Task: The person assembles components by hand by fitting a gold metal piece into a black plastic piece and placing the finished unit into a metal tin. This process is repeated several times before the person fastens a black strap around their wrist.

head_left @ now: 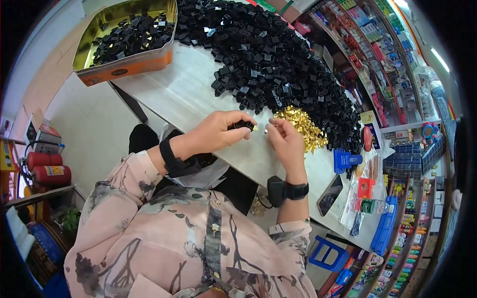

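Between the thumb and fingers of my left hand (211,134) is a small black plastic piece (242,125), partly covered by the fingers. A gold glint shows at its right end. My right hand (289,146) is a short gap to the right, thumb and forefinger pinched together; whatever they hold is too small to make out. Just beyond that hand lies a heap of small shiny gold metal pieces (310,131). A large mound of black plastic pieces (263,59) spreads behind it across the white table (191,82).
An orange-sided tin (131,70) with black and gold pieces stands at the far left. On the right are a blue object (343,161), a phone (330,194), a bottle (371,205) and a blue case (385,226). Stocked shelves (367,49) line the right side.
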The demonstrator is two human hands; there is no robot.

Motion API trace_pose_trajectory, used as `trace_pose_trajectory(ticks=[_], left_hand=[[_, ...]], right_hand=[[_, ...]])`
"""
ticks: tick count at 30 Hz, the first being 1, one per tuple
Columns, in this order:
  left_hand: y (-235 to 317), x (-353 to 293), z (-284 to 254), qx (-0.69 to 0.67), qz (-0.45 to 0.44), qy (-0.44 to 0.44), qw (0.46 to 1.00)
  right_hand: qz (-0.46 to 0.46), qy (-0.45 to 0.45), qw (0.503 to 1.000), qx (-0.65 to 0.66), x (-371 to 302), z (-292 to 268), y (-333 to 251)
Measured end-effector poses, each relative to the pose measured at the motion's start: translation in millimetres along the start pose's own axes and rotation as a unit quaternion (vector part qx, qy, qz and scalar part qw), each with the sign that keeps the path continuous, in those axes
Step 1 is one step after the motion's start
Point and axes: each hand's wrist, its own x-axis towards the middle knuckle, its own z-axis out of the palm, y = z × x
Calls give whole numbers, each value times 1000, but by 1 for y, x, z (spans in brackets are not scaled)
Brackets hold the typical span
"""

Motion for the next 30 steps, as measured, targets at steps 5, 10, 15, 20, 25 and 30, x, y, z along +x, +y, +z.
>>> trace_pose_trajectory(ticks=[5, 10, 15, 20, 25, 30], left_hand=[[-2, 0, 0, -34, 2, 7, 999], [-4, 2, 1, 14, 25, 38, 999], [-12, 6, 3, 176, 156, 94, 967], [-11, 6, 9, 227, 237, 107, 938], [-5, -2, 7, 183, 86, 74, 977], [-8, 2, 7, 153, 166, 45, 973]], right_hand=[[-127, 43, 966, -221, -2, 6, 7], [-18, 18, 999, 34, -7, 8, 4], [-29, -32, 961, 274, -18, 14, -23], [-50, -72, 954, 287, -21, 23, -23], [-31, -80, 948, 307, -26, 20, -17], [-35, -57, 937, 342, -26, 19, -19]])
